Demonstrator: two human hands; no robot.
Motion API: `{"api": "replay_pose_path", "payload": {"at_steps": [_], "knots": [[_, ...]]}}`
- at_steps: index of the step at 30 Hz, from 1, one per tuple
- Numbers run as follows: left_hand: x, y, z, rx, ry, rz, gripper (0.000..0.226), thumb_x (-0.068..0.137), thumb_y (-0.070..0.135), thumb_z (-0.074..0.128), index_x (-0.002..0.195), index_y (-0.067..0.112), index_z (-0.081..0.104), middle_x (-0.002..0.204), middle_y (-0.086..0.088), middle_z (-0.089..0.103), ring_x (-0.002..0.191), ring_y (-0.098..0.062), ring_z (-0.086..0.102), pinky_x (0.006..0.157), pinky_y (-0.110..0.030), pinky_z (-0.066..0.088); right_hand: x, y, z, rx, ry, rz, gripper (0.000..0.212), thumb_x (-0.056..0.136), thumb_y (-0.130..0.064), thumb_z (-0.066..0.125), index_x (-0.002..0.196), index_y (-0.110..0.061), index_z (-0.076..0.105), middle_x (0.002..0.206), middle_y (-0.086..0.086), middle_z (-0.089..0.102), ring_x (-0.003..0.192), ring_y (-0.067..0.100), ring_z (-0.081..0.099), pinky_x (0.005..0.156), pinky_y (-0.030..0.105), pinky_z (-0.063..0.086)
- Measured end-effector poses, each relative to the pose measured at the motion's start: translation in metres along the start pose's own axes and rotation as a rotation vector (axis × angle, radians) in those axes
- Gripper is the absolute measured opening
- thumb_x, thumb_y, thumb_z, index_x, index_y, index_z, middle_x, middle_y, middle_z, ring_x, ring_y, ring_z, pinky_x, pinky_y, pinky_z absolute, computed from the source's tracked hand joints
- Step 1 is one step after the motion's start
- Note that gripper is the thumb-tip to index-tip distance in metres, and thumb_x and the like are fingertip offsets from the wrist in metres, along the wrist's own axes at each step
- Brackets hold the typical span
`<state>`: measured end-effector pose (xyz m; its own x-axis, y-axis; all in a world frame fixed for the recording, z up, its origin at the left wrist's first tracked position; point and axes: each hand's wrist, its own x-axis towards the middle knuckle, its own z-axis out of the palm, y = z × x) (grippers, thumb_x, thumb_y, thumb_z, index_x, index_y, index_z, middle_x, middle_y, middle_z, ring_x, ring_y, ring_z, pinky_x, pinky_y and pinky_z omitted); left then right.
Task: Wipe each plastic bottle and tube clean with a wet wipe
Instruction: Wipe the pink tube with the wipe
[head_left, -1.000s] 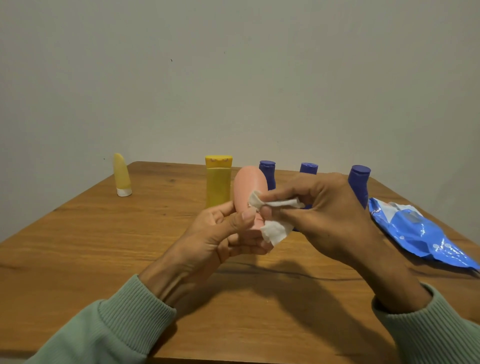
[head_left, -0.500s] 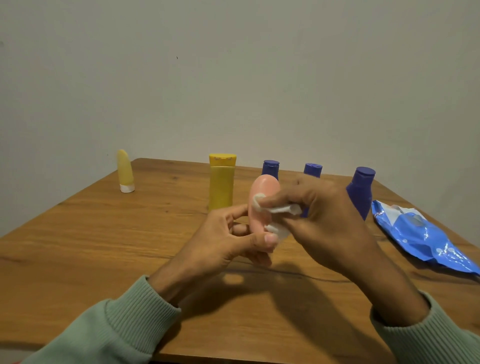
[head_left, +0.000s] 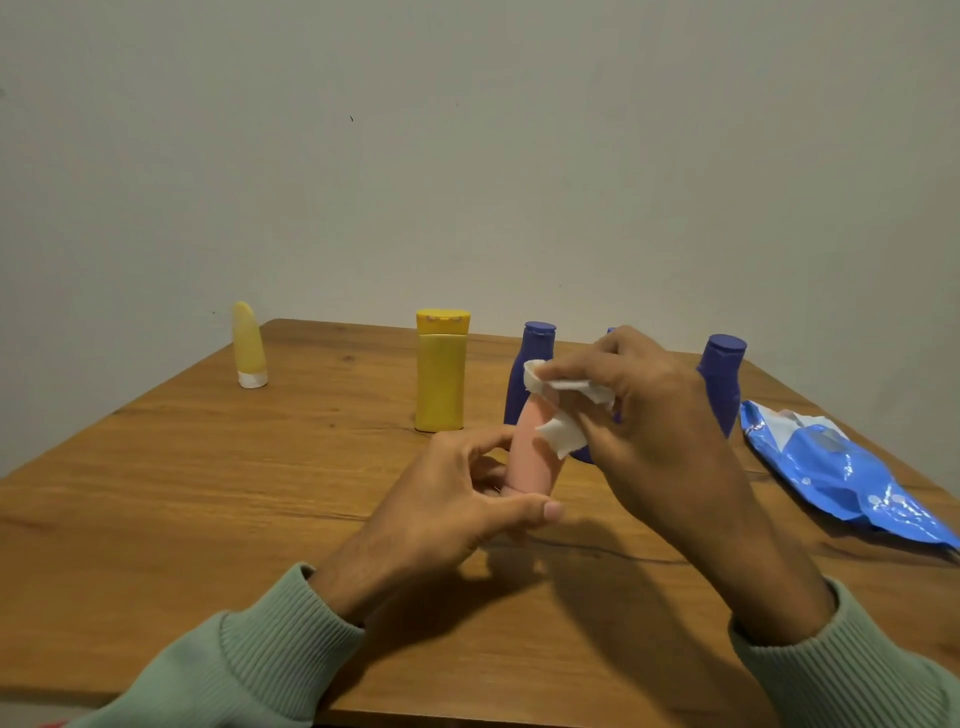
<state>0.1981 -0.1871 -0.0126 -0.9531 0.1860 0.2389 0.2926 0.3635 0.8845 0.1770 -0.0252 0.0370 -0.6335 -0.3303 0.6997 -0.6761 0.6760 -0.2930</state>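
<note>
Left hand: the left hand (head_left: 457, 501) pinches the lower end of the pink tube (head_left: 530, 460) between thumb and curled fingers, holding it up off the wooden table (head_left: 208, 493), near centre.
Right hand: the right hand (head_left: 652, 415) pinches a crumpled white wet wipe (head_left: 566, 410) between thumb and fingertips and presses it over the tube's top end.
Pink tube: nearly upright, leaning slightly right, in the air just in front of the row of bottles.
Change: a second ago the wipe sat on the tube's middle, with the broad face toward the camera and the left thumb across the body. Since then the tube has been turned, the left grip has slid to the bottom end, and the wipe has climbed to the top.
Meaning for the task: the stroke has probably run the length of the body. This tube looks close to finished; only the pinched end seems unwiped.
Waiting items: a small yellow tube (head_left: 249, 345) stands on its white cap at far left. A yellow bottle (head_left: 440, 374) stands left of centre, with a dark blue bottle (head_left: 532, 364) just beside it. Another blue bottle (head_left: 722, 382) stands to the right, and a third (head_left: 581, 453) is mostly hidden behind the right hand. Whether any is already clean cannot be told.
Wipe pack: the blue wipe pack (head_left: 841, 478) lies flat at the right edge, its flap open.
</note>
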Motion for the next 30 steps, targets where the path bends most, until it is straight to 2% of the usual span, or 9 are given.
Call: {"api": "replay_pose_path", "payload": {"at_steps": [3, 5, 7, 11, 14, 18, 21, 26, 30], "knots": [[0.001, 0.000, -0.001, -0.054, 0.045, 0.054, 0.032, 0.075, 0.007, 0.077, 0.099, 0.026, 0.068, 0.089, -0.001, 0.073, 0.081, -0.019, 0.071, 0.071, -0.034, 0.059, -0.006, -0.016, 0.004, 0.051, -0.229, -0.060, 0.032, 0.083, -0.018, 0.065, 0.113, -0.027, 0.063, 0.104, -0.015, 0.044, 0.089, -0.002, 0.046, 0.072, 0.008, 0.043], [0.002, 0.001, -0.002, -0.049, 0.081, 0.097, 0.029, 0.076, -0.001, 0.072, 0.086, 0.026, 0.069, 0.082, 0.001, 0.072, 0.078, -0.018, 0.069, 0.067, -0.032, 0.057, -0.009, -0.021, 0.008, 0.020, -0.322, -0.103, 0.033, 0.082, -0.023, 0.066, 0.114, -0.028, 0.063, 0.107, -0.015, 0.043, 0.092, 0.002, 0.049, 0.071, 0.010, 0.044], [0.001, 0.003, -0.004, -0.090, 0.070, 0.101, 0.027, 0.078, -0.003, 0.071, 0.089, 0.021, 0.069, 0.082, -0.001, 0.072, 0.077, -0.020, 0.069, 0.067, -0.031, 0.057, -0.008, -0.018, 0.009, 0.008, -0.278, -0.124, 0.032, 0.079, -0.020, 0.070, 0.111, -0.023, 0.066, 0.105, -0.011, 0.048, 0.091, 0.006, 0.052, 0.068, 0.011, 0.045], [-0.001, 0.005, -0.005, -0.268, -0.027, 0.015, 0.042, 0.076, 0.008, 0.076, 0.116, 0.016, 0.064, 0.098, -0.007, 0.074, 0.088, -0.025, 0.072, 0.074, -0.033, 0.059, -0.004, -0.002, 0.006, 0.015, 0.035, -0.116, 0.032, 0.073, -0.004, 0.073, 0.104, -0.011, 0.069, 0.095, 0.001, 0.057, 0.083, 0.009, 0.053, 0.060, 0.010, 0.046], [-0.001, 0.004, -0.005, -0.334, -0.058, -0.014, 0.051, 0.075, 0.014, 0.076, 0.123, 0.015, 0.060, 0.103, -0.010, 0.074, 0.091, -0.028, 0.071, 0.076, -0.036, 0.059, -0.002, 0.000, 0.004, 0.066, 0.107, -0.078, 0.032, 0.074, -0.004, 0.073, 0.104, -0.012, 0.070, 0.092, -0.003, 0.055, 0.079, 0.004, 0.050, 0.072, 0.006, 0.044], [-0.002, 0.009, -0.006, -0.434, -0.028, -0.038, 0.050, 0.069, 0.020, 0.075, 0.118, 0.016, 0.062, 0.096, -0.018, 0.073, 0.079, -0.031, 0.071, 0.071, -0.034, 0.060, -0.001, -0.008, -0.002, 0.120, -0.078, 0.002, 0.031, 0.078, -0.007, 0.070, 0.105, -0.023, 0.070, 0.096, -0.011, 0.056, 0.086, 0.001, 0.051, 0.066, 0.008, 0.044], [-0.002, 0.010, -0.006, -0.476, -0.010, -0.047, 0.052, 0.069, 0.020, 0.073, 0.118, 0.012, 0.062, 0.096, -0.019, 0.074, 0.078, -0.033, 0.070, 0.069, -0.034, 0.060, 0.000, -0.011, -0.007, 0.187, -0.226, 0.048, 0.030, 0.081, -0.012, 0.068, 0.105, -0.030, 0.069, 0.101, -0.015, 0.058, 0.092, 0.000, 0.053, 0.068, 0.010, 0.045], [-0.002, 0.012, -0.004, -0.552, -0.008, -0.082, 0.049, 0.066, 0.019, 0.073, 0.112, 0.011, 0.062, 0.095, -0.020, 0.074, 0.078, -0.033, 0.071, 0.064, -0.032, 0.060, 0.004, -0.010, -0.023, 0.233, -0.385, 0.051, 0.024, 0.080, -0.015, 0.070, 0.099, -0.031, 0.071, 0.097, -0.017, 0.062, 0.091, 0.001, 0.057, 0.076, 0.024, 0.053], [-0.002, 0.011, -0.004, -0.477, -0.021, -0.058, 0.051, 0.064, 0.019, 0.075, 0.112, 0.017, 0.061, 0.095, -0.015, 0.075, 0.082, -0.034, 0.072, 0.066, -0.032, 0.060, 0.004, -0.010, -0.026, 0.210, -0.437, 0.008, 0.025, 0.077, -0.014, 0.072, 0.097, -0.029, 0.072, 0.088, -0.021, 0.060, 0.086, -0.001, 0.058, 0.072, 0.019, 0.051]]}}
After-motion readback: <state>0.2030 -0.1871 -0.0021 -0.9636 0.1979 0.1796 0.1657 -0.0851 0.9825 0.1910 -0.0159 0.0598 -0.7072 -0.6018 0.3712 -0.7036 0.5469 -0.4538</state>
